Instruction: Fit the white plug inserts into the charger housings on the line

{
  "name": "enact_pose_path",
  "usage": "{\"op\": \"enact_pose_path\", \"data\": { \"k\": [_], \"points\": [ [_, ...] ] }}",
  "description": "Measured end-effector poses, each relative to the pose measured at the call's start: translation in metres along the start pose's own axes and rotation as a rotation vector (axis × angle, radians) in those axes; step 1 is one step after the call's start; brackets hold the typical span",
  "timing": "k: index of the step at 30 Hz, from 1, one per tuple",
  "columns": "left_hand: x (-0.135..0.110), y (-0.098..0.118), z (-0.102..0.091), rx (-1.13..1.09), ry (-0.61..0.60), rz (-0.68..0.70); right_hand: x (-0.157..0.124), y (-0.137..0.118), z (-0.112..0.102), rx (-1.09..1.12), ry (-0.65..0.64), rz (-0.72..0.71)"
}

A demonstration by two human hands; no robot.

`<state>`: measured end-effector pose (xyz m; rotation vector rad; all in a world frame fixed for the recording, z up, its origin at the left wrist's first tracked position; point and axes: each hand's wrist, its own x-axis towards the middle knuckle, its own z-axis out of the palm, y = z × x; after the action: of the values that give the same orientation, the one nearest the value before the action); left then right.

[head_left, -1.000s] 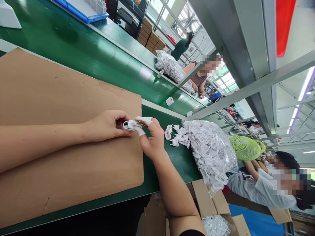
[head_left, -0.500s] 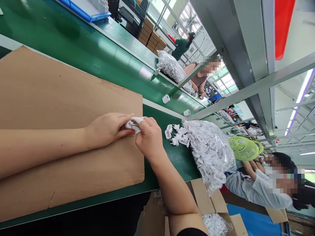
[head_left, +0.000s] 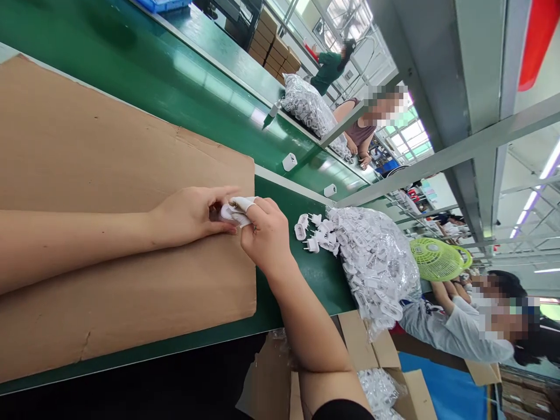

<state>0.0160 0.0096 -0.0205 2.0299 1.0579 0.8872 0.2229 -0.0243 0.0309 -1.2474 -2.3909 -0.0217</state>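
My left hand (head_left: 192,214) and my right hand (head_left: 265,236) meet over the right end of a brown cardboard sheet (head_left: 109,175) lying on the green table. Both pinch a small white plug part (head_left: 231,212) between them. Two fingers of my right hand wear white finger cots. Both hands are closed on the part, which is largely hidden by the fingers. Several loose white plug parts (head_left: 312,232) lie on the green surface just right of my right hand.
A clear bag full of white plug parts (head_left: 376,262) sits at the right. Two white plugs (head_left: 289,161) ride on the green conveyor belt (head_left: 175,81) beyond. Other people work at the far side and lower right, by a green fan (head_left: 437,258). Cardboard boxes (head_left: 380,356) stand below the table edge.
My right hand's fingers, spread a second ago, have curled shut round the white part against my left hand. The view has shifted slightly downward.
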Motion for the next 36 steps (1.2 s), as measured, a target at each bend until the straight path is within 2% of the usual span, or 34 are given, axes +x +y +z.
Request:
{"op": "enact_pose_path", "data": {
  "k": [2,7,13,16,19,23,25,26,28,30,31,33,36],
  "points": [
    [-0.003,0.002,0.002,0.034,0.026,0.006,-0.001,-0.003,-0.001,-0.034,0.005,0.024],
    [-0.009,0.011,0.006,0.321,0.028,0.199,-0.003,-0.015,-0.004,-0.105,0.000,0.122],
    [-0.010,0.011,0.004,0.366,0.017,0.203,-0.002,-0.019,-0.006,-0.103,-0.016,0.154],
    [-0.008,0.009,0.001,0.357,0.003,0.166,-0.002,-0.016,0.000,-0.036,-0.031,0.211],
    [-0.006,0.008,0.000,0.286,-0.001,0.127,-0.006,-0.012,0.008,0.080,0.011,0.265],
    [0.000,0.006,-0.004,0.088,-0.120,0.056,-0.009,0.013,0.003,0.419,0.036,0.329],
    [0.009,0.007,-0.012,-0.019,-0.118,-0.052,-0.011,0.037,-0.012,0.440,0.060,0.422],
    [0.016,0.006,-0.019,-0.051,-0.078,-0.114,-0.012,0.051,-0.022,0.356,0.083,0.501],
    [0.036,0.004,-0.039,-0.025,0.051,-0.232,-0.016,0.077,-0.041,0.046,0.082,0.731],
    [0.062,-0.006,-0.063,0.126,0.158,-0.321,-0.019,0.099,-0.054,-0.185,-0.048,0.957],
    [0.075,-0.014,-0.075,0.222,0.192,-0.357,-0.020,0.107,-0.057,-0.228,-0.120,1.028],
    [0.099,-0.034,-0.097,0.367,0.236,-0.392,-0.022,0.116,-0.058,-0.203,-0.205,1.072],
    [0.123,-0.064,-0.122,0.416,0.289,-0.441,-0.023,0.121,-0.051,-0.117,-0.179,1.033]
  ]
}}
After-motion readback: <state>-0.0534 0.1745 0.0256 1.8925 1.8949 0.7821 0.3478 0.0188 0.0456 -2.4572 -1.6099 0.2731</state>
